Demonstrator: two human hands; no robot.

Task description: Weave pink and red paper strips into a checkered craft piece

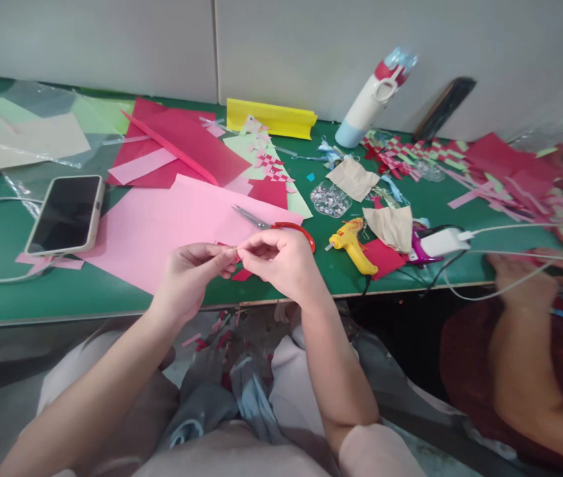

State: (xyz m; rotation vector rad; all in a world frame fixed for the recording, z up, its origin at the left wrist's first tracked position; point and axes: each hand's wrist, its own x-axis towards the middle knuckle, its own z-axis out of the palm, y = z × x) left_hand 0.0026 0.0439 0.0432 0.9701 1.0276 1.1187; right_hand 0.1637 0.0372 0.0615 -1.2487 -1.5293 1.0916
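Note:
My left hand point(193, 273) and my right hand point(281, 260) meet above the table's front edge, thumbs and forefingers pinched together tip to tip. Something tiny sits between the fingertips, too small and covered to name. Below my right hand a red paper strip point(242, 274) shows in part. Scissors with red handles point(295, 227) lie just beyond the right hand, blades pointing left on a large pink paper sheet point(162, 222). To the right of them rests a yellow hot glue gun point(354, 245).
A phone point(67, 215) with a cable lies at the left. Further back are red paper point(197, 136), a yellow folded strip point(270, 119) and a white bottle point(368, 103). A clear bead box point(331, 200) and cloth pouches point(354, 177) sit right of centre. A co-worker's hand point(524, 278) is at far right.

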